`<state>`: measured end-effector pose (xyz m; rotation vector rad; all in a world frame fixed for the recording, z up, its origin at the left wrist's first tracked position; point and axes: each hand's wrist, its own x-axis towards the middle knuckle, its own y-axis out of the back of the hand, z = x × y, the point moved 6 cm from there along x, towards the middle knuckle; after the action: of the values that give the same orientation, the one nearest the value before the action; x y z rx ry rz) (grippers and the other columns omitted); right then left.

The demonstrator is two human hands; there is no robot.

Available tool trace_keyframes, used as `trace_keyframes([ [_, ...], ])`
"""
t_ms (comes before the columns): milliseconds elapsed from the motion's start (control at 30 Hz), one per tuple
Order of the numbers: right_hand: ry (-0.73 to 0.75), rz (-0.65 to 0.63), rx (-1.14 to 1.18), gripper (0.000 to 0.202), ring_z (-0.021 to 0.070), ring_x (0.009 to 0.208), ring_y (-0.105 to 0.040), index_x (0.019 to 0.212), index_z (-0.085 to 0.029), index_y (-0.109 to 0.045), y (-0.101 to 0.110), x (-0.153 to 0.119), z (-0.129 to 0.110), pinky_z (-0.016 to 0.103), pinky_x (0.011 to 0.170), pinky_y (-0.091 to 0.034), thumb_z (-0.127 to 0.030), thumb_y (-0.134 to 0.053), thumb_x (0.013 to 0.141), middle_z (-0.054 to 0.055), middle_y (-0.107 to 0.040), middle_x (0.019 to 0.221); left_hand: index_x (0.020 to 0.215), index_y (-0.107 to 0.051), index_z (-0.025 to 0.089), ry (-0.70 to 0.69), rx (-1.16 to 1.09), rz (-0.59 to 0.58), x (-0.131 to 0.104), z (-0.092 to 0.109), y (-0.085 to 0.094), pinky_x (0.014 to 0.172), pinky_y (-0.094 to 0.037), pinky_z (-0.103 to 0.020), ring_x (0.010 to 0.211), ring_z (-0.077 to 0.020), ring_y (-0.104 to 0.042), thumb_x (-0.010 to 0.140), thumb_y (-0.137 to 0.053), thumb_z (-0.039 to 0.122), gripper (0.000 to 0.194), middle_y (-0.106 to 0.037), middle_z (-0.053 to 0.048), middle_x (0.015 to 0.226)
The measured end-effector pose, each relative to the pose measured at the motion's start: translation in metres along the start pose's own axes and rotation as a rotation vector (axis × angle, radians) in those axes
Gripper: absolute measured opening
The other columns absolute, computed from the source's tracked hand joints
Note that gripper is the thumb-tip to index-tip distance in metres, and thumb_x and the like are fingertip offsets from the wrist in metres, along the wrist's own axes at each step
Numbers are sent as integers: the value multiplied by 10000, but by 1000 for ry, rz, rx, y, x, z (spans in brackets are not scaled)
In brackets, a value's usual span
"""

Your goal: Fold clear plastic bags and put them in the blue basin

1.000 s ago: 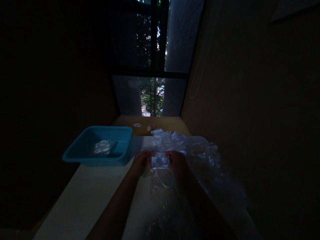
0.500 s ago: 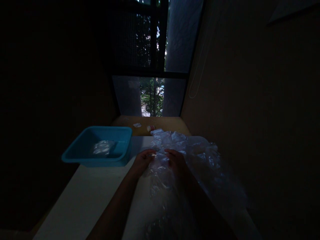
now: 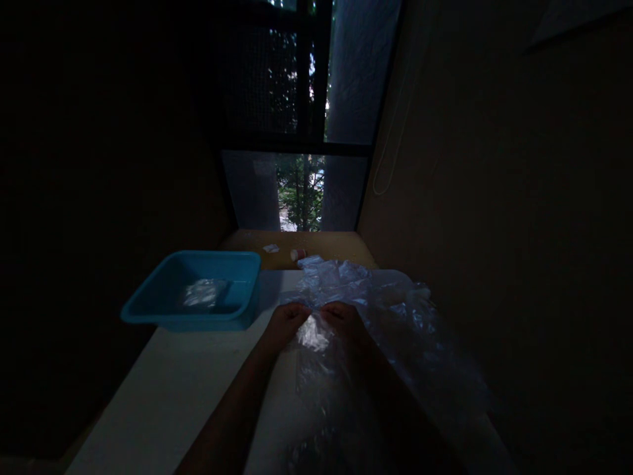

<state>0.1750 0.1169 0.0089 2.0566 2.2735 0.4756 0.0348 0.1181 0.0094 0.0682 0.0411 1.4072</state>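
1. Pinching the upper edge of a crumpled, shiny piece of clear plastic [image 3: 314,334], two bare hands meet near the middle of a dim room, above a white table [image 3: 153,382].
2. The left hand [image 3: 287,323] has its fingers curled and drawn narrow, tips at the plastic's upper left corner.
3. The right hand [image 3: 345,319] mirrors it at the upper right corner, fingers bent and narrow; its underside is too dark to tell more. The two sets of fingertips are close together, with a small gap between.
4. The held plastic hangs below the fingertips, catching bright light. More clear film [image 3: 316,376] lies between the forearms, its edges lost in shadow.
5. Just beyond and to the right of the hands, a loose heap of clear plastic [image 3: 341,280] spreads over the table's far right side.
6. To the left sits a blue basin [image 3: 198,324], with a shiny plastic bundle [image 3: 204,292] inside.
7. Behind the table, a yellowish ledge [image 3: 341,244] holds a small cup [image 3: 298,254] on its side and a pale scrap [image 3: 271,249]. Above it, a dark-framed window [image 3: 301,191] shows green leaves.
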Motion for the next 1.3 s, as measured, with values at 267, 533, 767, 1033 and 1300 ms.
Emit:
trace_keyframes([
  [267, 80, -15, -164, 173, 87, 524, -456, 559, -151, -572, -7, -2, -6, 187, 492, -346, -284, -516, 654, -20, -512, 526, 587, -607, 127, -28, -4, -51, 2, -5, -3, 508, -372, -223, 506, -112, -483, 553, -633, 352, 228, -562, -1, 525],
  [533, 42, 4, -125, 152, 80, 498, -422, 532, -155, -543, -4, -2, -10, 188, 482, -328, -268, -505, 626, -32, -479, 489, 559, -596, 135, -23, -34, 36, 2, -2, 4, 477, -350, -209, 477, -99, -454, 568, -615, 344, 210, -536, 15, 491],
  [767, -3, 43, -95, 182, 83, 501, -420, 533, -156, -542, 1, -1, -7, 187, 458, -311, -292, -489, 643, -26, -474, 499, 565, -590, 132, -15, -59, 94, 4, -7, 9, 472, -343, -218, 469, -104, -457, 563, -622, 371, 241, -529, 15, 484],
  [1033, -77, 58, 9, 234, 64, 390, -340, 478, -169, -457, 4, -2, -5, 194, 401, -255, -330, -463, 648, -58, -364, 393, 581, -582, 138, -25, -134, 153, 5, -8, 13, 489, -352, -220, 486, -101, -455, 578, -616, 358, 222, -531, 17, 518],
  [1300, -45, 58, 74, 278, 60, 380, -339, 453, -174, -420, 5, -2, -5, 197, 407, -260, -345, -450, 670, -56, -362, 383, 594, -595, 149, 25, -222, 201, 1, -4, 14, 489, -367, -230, 482, -115, -473, 570, -611, 337, 191, -542, 19, 509],
])
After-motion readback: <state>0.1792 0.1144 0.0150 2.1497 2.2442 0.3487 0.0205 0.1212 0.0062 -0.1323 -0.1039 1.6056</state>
